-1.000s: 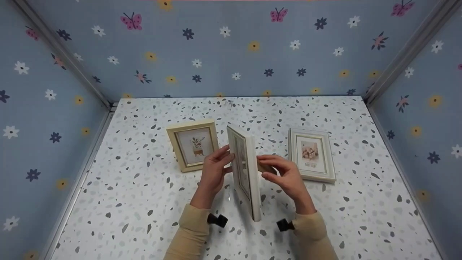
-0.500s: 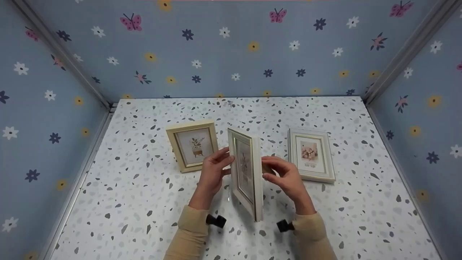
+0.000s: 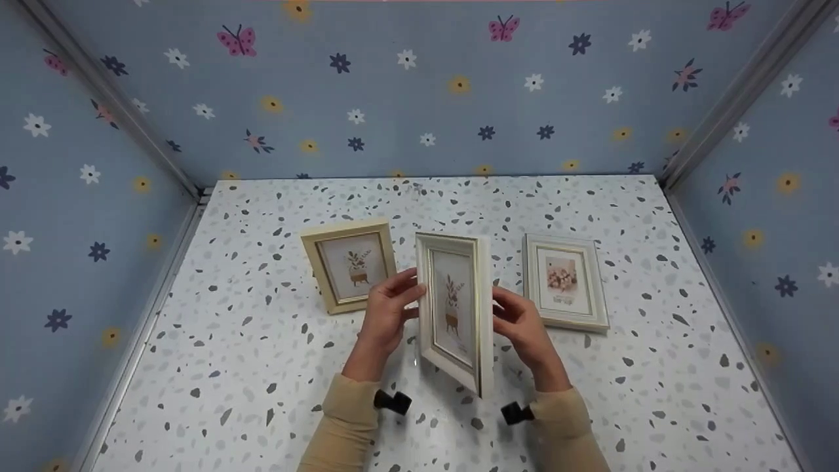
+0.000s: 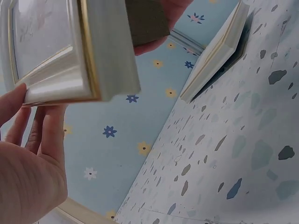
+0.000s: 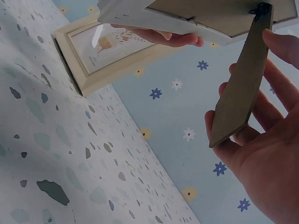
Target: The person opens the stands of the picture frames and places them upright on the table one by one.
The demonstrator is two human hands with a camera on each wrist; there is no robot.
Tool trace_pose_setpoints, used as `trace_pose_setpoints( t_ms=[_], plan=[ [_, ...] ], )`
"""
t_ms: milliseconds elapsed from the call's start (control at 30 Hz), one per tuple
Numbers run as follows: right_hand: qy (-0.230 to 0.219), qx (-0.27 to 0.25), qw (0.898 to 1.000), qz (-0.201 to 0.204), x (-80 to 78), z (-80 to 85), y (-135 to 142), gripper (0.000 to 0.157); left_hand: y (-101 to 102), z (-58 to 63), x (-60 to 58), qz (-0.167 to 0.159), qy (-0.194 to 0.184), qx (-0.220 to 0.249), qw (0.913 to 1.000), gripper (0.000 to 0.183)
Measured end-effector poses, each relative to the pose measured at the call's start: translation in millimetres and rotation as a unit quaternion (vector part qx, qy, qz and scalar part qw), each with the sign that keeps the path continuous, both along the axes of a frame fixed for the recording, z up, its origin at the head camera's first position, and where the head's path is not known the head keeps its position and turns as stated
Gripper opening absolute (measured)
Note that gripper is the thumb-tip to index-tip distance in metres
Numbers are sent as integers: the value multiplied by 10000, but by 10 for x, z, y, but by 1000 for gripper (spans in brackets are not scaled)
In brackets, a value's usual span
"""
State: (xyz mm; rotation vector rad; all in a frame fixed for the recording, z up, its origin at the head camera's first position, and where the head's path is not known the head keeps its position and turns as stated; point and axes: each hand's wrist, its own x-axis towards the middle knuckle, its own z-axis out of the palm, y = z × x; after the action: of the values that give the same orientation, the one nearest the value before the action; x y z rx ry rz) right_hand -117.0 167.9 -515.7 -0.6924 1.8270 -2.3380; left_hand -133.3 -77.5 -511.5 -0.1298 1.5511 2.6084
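Note:
In the head view, a white picture frame (image 3: pixel 452 308) with gold trim stands upright in the air between the hands, its potted-plant print turned partly toward me. My left hand (image 3: pixel 388 311) pinches its left side, thumb on the front and fingers behind. Behind the frame, my right hand (image 3: pixel 524 324) holds the brown easel leg (image 5: pixel 242 86), which angles out from the backing in the right wrist view. The thumb lies on one face of the leg, with the fingers against the other.
Left of the hands, a cream picture frame (image 3: pixel 349 301) with a similar plant print stands leaning back. To the right, a white frame (image 3: pixel 598 288) with a pink flower picture lies on the speckled table (image 3: pixel 262 393). Flowered blue walls (image 3: pixel 419 98) enclose the table.
The white frame has swung its right side outward to the right, so its front shows more. My right hand has shifted slightly right with it; my left hand keeps its place.

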Motion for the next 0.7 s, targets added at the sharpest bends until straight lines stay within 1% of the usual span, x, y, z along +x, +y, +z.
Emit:
trace_pose_setpoints(
  t_ms=[167,367,500,700],
  plan=[
    [-310,-86,9994,113,16,-19,6,41,-8,12,11,-9,16,-27,10000,33],
    [-381,-5,9992,73,22,-45,23,34,-19,25,29,39,35,-85,10000,33],
    [-263,-182,9995,-60,17,-33,37,37,-25,19,27,66,-4,-112,9999,34],
    [183,-489,9973,-508,-4,21,74,27,-33,-2,18,150,-11,-128,9998,36]
  ],
)
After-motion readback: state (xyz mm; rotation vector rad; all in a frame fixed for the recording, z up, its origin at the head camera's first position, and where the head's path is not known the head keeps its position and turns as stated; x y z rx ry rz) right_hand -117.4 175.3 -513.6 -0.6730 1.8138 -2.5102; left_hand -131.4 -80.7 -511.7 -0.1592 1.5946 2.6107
